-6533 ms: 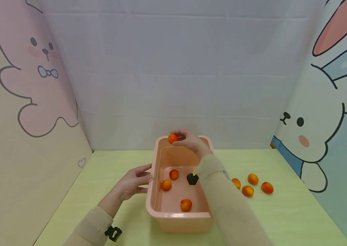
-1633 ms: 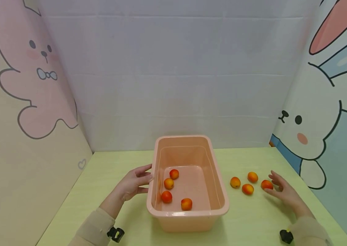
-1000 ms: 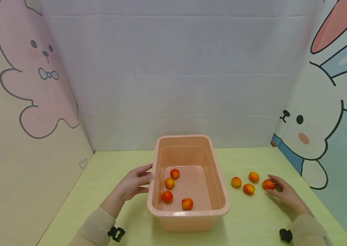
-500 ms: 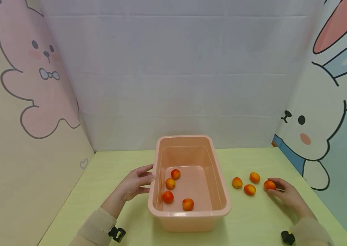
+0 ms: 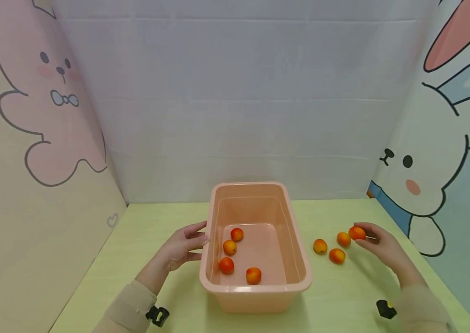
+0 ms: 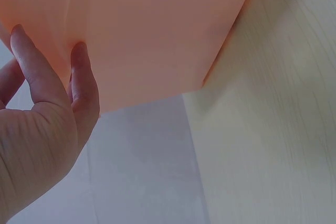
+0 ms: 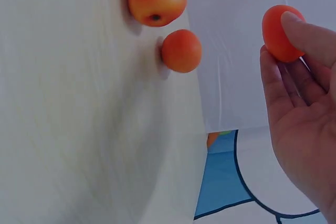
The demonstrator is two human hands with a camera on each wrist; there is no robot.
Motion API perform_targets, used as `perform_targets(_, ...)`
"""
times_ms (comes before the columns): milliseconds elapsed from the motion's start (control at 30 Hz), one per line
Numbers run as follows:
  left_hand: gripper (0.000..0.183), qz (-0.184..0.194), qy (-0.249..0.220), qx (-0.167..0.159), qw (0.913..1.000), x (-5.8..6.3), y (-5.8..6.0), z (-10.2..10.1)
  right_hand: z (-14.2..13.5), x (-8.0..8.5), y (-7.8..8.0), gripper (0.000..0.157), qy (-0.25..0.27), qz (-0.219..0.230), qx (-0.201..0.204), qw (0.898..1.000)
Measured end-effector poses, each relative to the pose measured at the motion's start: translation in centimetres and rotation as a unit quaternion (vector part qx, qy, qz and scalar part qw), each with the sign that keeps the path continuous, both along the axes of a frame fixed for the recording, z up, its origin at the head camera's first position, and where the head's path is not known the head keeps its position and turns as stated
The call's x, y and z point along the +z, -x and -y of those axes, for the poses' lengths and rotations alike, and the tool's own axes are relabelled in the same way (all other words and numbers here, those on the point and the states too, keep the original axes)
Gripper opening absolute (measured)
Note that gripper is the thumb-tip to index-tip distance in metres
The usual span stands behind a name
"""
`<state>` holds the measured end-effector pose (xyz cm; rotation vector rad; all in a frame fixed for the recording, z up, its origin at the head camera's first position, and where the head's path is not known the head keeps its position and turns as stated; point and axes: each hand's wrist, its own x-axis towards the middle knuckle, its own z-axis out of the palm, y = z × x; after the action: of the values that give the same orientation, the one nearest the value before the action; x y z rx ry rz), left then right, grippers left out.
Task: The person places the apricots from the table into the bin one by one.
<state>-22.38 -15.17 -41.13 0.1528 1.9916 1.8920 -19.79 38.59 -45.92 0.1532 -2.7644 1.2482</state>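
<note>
My right hand (image 5: 382,247) pinches a small orange-red fruit (image 5: 357,233) between thumb and fingers. In the right wrist view that fruit (image 7: 281,32) is up off the table, its smooth skin partly covered by the thumb. My left hand (image 5: 181,247) rests its fairly straight fingers against the left side of a pink plastic bin (image 5: 255,303); the left wrist view has its fingertips against the bin's outer wall (image 6: 157,35). Inside the bin lie several similar fruits, among them a red one (image 5: 227,265) and an orange one (image 5: 253,275).
Right of the bin, three loose fruits lie on the pale yellow-green table (image 5: 343,296): a left one (image 5: 320,246), a near one (image 5: 337,255) and a far one (image 5: 344,239). A white backdrop (image 5: 255,115) rises behind; cartoon-printed side walls flank the table.
My right hand has closed on the rightmost fruit and lifted it off the table, up and slightly left. Earlier it set another fruit into the bin. My left hand has stayed at the bin.
</note>
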Motion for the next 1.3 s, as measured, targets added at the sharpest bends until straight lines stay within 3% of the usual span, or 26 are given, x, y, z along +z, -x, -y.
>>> perform_targets(267,0.064,-0.003,-0.002,-0.003,1.0000,0.0,-0.1,0.1,2.7,3.0,0.8,0.057,0.020,-0.012,0.012,1.000)
perform_targets(533,0.065,-0.005,-0.002,-0.001,1.0000,-0.1,0.1,0.2,5.8,5.6,2.8,0.055,0.043,-0.040,0.048,0.997)
perform_targets(867,0.063,-0.003,-0.006,-0.004,1.0000,-0.2,0.0,0.1,9.6,10.2,5.7,0.050,0.066,-0.084,0.111,0.988)
perform_targets(1300,0.065,-0.003,-0.009,-0.008,0.9999,-0.2,0.0,0.2,14.5,16.1,8.2,0.050,0.092,-0.105,0.155,0.978)
